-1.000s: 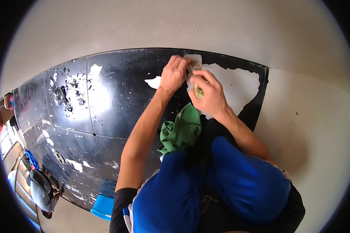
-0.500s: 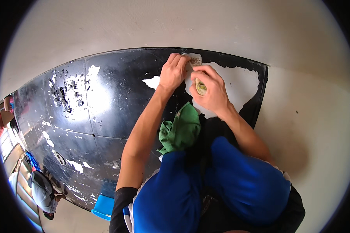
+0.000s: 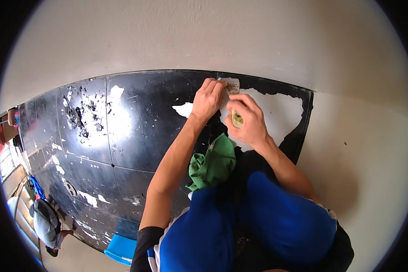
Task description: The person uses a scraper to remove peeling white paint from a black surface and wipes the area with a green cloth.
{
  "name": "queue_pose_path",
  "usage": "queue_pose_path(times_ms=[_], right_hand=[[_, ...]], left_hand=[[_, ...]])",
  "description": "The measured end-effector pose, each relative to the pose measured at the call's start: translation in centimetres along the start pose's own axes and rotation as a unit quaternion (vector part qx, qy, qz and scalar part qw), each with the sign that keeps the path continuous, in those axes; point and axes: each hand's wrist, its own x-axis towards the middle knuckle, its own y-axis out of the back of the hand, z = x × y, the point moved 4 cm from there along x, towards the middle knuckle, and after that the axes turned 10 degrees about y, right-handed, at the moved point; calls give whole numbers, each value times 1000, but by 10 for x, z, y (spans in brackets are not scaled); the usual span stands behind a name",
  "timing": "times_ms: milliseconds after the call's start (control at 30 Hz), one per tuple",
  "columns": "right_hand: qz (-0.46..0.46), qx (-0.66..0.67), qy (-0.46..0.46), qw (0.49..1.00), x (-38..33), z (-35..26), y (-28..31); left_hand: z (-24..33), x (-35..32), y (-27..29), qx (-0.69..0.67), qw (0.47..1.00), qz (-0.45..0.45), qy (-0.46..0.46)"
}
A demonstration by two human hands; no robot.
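My right hand (image 3: pixel 248 120) is closed round the worn yellowish handle of a scraper (image 3: pixel 232 85). The scraper's flat, dirty blade lies against the black panel (image 3: pixel 149 136), near its far edge. With bent fingers pressed together, my left hand (image 3: pixel 207 100) grips the blade's left side; its fingertips are partly hidden. Under and beside the hands, a large patch of black coating is gone and a white surface (image 3: pixel 276 113) with ragged edges shows. A crumpled green cloth (image 3: pixel 213 163) rests by my knee, just below my hands.
More chipped, flaking coating (image 3: pixel 84 111) spreads over the panel's left part. A blue plastic stool or chair (image 3: pixel 121 248) stands at the lower left. Farther left, another person (image 3: pixel 47 222) is bent over. A pale wall (image 3: pixel 136 41) runs along the far edge.
The whole view has shifted, so panel and hands sit slightly lower in the picture. Both hands keep their hold on the scraper at nearly the same spot.
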Motion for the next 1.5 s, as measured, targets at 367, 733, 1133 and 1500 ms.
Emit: queue_pose_path(times_ms=[367, 733, 1133, 1500], right_hand=[[13, 7, 16, 1000, -2, -2, -4], [25, -25, 28, 999, -16, -9, -11], [11, -28, 12, 999, -16, -8, -11], [21, -13, 11, 1000, 1, -3, -7]], left_hand=[[-5, -3, 0, 8, 1000, -18, 21], [2, -10, 5, -6, 999, -30, 15], [-1, -7, 3, 19, 1000, -16, -11], [-6, 2, 0, 20, 999, -28, -5]])
